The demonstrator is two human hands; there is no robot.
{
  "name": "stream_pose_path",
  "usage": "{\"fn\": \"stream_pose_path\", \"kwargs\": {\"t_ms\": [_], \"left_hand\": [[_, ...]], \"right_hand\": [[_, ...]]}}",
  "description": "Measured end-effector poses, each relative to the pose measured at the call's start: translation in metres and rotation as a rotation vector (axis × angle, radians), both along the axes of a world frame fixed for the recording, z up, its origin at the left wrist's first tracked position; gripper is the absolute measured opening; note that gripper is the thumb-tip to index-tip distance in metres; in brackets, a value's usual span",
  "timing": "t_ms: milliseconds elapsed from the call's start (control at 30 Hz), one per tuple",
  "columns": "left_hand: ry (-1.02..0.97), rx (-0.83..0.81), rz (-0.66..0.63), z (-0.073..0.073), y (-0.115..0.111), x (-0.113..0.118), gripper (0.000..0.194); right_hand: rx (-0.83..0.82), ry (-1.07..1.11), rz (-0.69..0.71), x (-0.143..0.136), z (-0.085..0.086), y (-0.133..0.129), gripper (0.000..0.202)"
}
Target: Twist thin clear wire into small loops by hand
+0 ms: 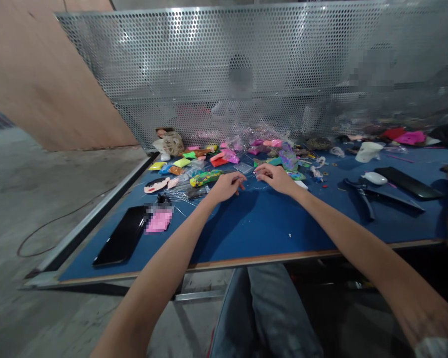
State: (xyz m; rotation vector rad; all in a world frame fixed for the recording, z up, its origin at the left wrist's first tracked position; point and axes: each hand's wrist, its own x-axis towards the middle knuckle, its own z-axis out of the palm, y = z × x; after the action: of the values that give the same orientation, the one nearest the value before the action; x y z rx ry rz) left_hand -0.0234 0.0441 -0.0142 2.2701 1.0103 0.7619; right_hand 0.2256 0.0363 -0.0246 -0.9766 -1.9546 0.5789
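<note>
Two hands, the left hand [231, 184] and the right hand [273, 175], are reaching over the blue table [261, 233], apart from each other with fingers curling; whether either is gripping anything, I cannot tell. A clear packet [243, 168] is lying just beyond the gap between them, and a green-and-yellow bundle [205, 178] is resting near the left hand.

You face a perforated screen [194, 54]: bare metal, shiny. Your table top [261, 228]: matt blue, smooth; its front edge [254, 261] looks like raw wood. Green-and-yellow packet [205, 178]: seemingly slick plastic. Clear bags [259, 135]: thin, crinkled, glossy plastic. Flat black device [123, 236]: glassy gloss. Your jeans [280, 308]: dull denim. Floor [7, 199]: rough, matt concrete.
</note>
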Motion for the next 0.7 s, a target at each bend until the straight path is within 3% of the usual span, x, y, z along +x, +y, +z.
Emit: {"fn": "stream_pose_path", "kwargs": {"t_ms": [233,467,700], "left_hand": [[0.058,0.020,0.005,0.0016,-0.0001,0.0019,0.035],[0.029,-0.016,0.044,-0.0006,0.0022,0.0008,0.034],[0.088,0.008,-0.036,-0.0011,0.0004,0.0033,0.035]], "right_hand": [[0.091,-0.086,-0.095,-0.0019,0.0005,-0.0002,0.030],[0.148,-0.043,-0.103,-0.0021,-0.0054,0.0048,0.045],[0.269,-0.145,-0.073,-0.0046,-0.0032,0.0000,0.024]]}}
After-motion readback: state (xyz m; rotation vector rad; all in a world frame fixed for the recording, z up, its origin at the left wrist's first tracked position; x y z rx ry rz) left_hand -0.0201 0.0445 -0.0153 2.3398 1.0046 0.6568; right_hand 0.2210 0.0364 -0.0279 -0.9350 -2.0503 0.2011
